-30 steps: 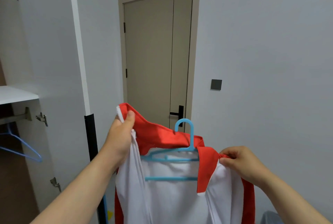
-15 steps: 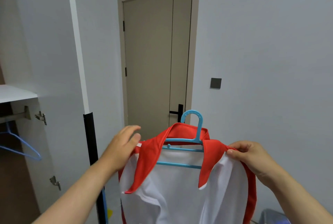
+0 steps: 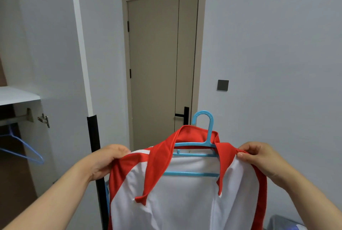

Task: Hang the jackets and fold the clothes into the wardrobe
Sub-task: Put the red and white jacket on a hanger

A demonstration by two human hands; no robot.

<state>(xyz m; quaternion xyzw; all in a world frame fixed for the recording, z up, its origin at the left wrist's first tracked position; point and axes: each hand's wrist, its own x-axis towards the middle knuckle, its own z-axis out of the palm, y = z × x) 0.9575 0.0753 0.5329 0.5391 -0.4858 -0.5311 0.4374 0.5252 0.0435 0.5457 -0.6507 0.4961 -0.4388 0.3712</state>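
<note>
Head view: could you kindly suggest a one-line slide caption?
Left hand and right hand grip the shoulders of a red-and-white jacket draped on a blue hanger before a door.

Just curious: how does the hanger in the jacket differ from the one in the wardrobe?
The turquoise hanger is thick; the wardrobe hanger is thin and violet-blue. The turquoise hanger carries the jacket; the wardrobe hanger hangs bare. Both are bluish.

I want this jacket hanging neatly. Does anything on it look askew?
On the jacket, the collar sits unevenly on the hanger: its left flap splays wider and curls at the tip. Left hand and right hand grip the shoulders.
</note>
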